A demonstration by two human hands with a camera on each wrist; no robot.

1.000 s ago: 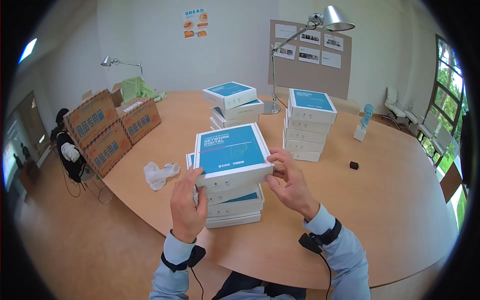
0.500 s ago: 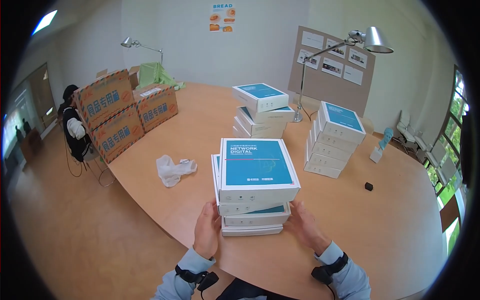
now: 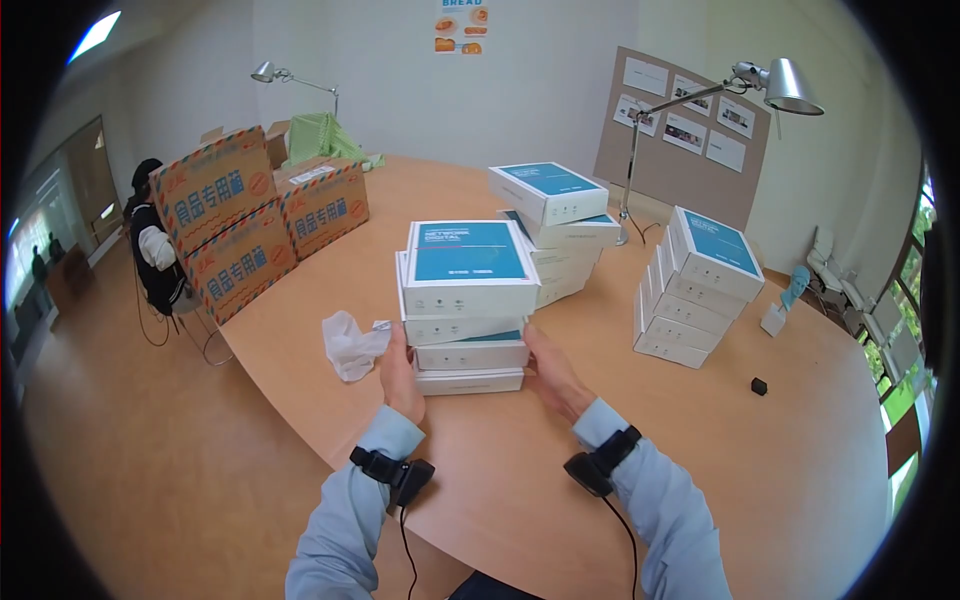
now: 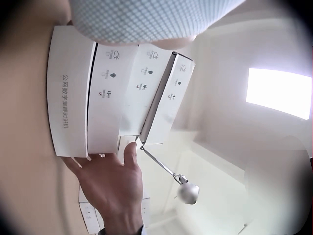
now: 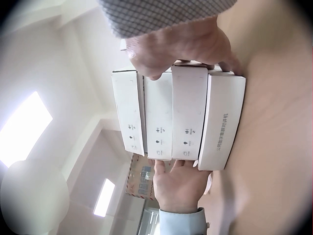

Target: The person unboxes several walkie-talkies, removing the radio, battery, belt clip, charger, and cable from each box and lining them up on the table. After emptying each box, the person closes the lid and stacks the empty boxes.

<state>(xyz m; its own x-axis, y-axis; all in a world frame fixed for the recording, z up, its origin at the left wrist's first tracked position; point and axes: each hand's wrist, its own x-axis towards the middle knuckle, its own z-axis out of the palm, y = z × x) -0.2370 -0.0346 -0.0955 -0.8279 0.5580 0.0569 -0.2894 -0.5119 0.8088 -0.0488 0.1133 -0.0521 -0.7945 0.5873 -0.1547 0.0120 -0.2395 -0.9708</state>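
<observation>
On the counter point(image 3: 800, 450), the near stack point(image 3: 465, 328) stands upright between left grip point(image 3: 402, 382) and right grip point(image 3: 556, 372), both unclenched against its sides.

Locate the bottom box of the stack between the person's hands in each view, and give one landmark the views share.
Head: bottom box, just below the picture's centre.
Left wrist: bottom box, left end of the stack.
Right wrist: bottom box, right end of the stack.
Shared landmark: the right hand, at the stack's right, bottom and top, respectively.
</observation>
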